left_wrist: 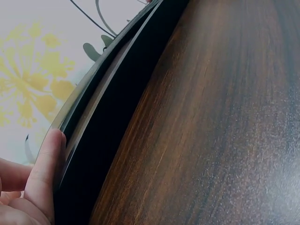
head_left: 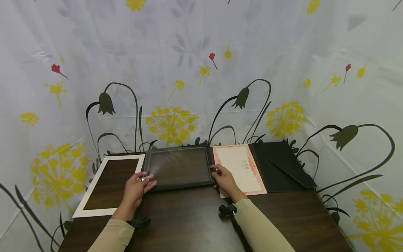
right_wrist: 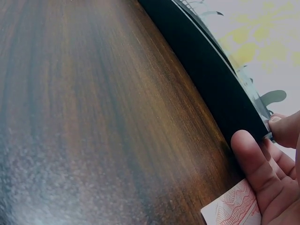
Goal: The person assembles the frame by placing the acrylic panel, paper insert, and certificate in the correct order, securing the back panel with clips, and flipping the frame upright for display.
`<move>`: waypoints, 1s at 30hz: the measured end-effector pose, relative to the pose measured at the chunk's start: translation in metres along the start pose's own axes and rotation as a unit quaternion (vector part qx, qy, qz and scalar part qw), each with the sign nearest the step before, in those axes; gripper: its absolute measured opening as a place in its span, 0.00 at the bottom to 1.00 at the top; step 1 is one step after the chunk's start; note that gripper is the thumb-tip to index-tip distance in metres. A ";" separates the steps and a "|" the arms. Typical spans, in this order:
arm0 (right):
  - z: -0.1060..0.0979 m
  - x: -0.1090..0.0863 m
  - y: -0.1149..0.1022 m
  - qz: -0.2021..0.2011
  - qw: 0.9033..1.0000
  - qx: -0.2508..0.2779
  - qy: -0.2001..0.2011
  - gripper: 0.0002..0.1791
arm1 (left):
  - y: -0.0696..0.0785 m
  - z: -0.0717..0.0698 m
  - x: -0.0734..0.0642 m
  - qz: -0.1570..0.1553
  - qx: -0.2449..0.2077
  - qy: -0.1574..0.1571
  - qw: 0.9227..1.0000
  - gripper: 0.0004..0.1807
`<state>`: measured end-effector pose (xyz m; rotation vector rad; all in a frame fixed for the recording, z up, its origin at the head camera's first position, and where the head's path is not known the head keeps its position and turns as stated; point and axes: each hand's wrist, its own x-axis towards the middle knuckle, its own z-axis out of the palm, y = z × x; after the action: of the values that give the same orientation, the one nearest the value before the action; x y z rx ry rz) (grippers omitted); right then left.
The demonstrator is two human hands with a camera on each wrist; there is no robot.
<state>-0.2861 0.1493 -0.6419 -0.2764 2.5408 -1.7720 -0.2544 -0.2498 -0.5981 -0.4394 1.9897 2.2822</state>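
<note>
A black picture frame (head_left: 189,184) lies on the table, with a clear sheet (head_left: 179,164) over its opening. My left hand (head_left: 138,185) is at the frame's left side and pinches the sheet's edge. In the left wrist view, one of its fingers (left_wrist: 49,154) lies along that edge, just above the frame's side. At the right side, my right hand (head_left: 225,178) pinches the sheet near the corner. The right wrist view shows a fingertip (right_wrist: 246,140) beside the frame's outer wall (right_wrist: 206,79) and the thumb above it.
Left of the frame lies a white mat board (head_left: 94,212) with a rectangular opening. To the right are a certificate (head_left: 234,168) with a red patterned border and a black backing board (head_left: 283,175) with a stand flap. A flower-printed curtain (head_left: 189,70) hangs behind the dark wooden table (head_left: 189,220).
</note>
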 end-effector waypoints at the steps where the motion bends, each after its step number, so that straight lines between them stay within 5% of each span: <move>1: 0.000 0.000 0.000 0.000 1.000 0.001 0.000 0.19 | 0.000 0.000 0.000 -0.001 0.002 0.000 1.000 0.27; 17: 0.000 0.001 0.001 0.009 1.000 0.004 0.000 0.19 | 0.001 0.006 0.003 -0.008 -0.001 -0.019 1.000 0.28; 24: -0.001 0.001 -0.002 0.006 1.000 0.009 0.001 0.19 | -0.002 0.011 0.006 0.031 0.083 -0.012 0.996 0.27; 27: -0.001 0.000 -0.003 0.005 1.000 0.010 -0.001 0.19 | -0.001 0.015 0.005 0.071 0.190 0.006 0.979 0.26; 28: -0.001 0.000 -0.003 0.003 1.000 0.010 -0.002 0.19 | 0.000 0.015 0.004 0.091 0.240 0.016 0.966 0.25; 30: 0.000 -0.001 -0.002 0.003 1.000 0.008 -0.001 0.19 | 0.000 0.017 0.003 0.141 0.353 0.038 0.924 0.23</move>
<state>-0.2846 0.1489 -0.6397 -0.2714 2.5211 -1.7891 -0.2599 -0.2333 -0.5966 -0.1773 2.8569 1.4835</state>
